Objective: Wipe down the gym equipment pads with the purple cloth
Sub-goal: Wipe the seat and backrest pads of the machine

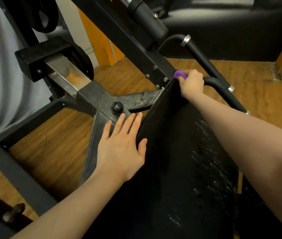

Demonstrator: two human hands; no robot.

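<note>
The black seat pad is the landmark – it fills the lower centre and right of the head view, narrowing toward its far end. Its surface is perforated and shows wet, glistening streaks along the right side.

The dark metal frame runs along the pad's left edge and branches away from it: one arm slants up past the pad's far end, and a bright steel rail extends to the upper left. A round black knob sits on the frame just left of the pad's far portion. A black curved handle bar with silver collars passes beyond and to the right of the pad's far tip. Wood flooring lies beneath the frame, left of the pad and beyond it.

The left hand rests flat at the pad's left edge, fingers straight and spread over the frame, thumb lying on the pad surface; it holds nothing.

The right hand is at the pad's far tip, fingers curled tightly around the purple cloth – the cloth is bunched, protruding from the left of the fist against the frame where it meets the pad, with a small piece visible below the hand.
</note>
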